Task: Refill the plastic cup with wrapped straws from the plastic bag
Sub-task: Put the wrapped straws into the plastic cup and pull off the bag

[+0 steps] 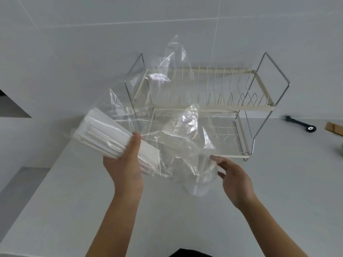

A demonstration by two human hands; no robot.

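Note:
My left hand [127,164] grips a thick bundle of white wrapped straws [104,133], held above the counter and slanting up to the left. The clear plastic bag [172,112] still wraps the bundle's lower end and billows up and to the right. Under the bag stands the clear plastic cup [199,184] on the white counter, with some straws showing in it. My right hand [234,179] hovers just right of the cup, fingers apart, fingertips near the cup's rim and the bag's edge; whether they touch is unclear.
A two-tier wire dish rack [232,108] stands behind the cup against the tiled wall. A black tool [300,124] and a wooden piece [334,127] lie at the far right. The counter's left edge [37,182] drops off beside my left arm.

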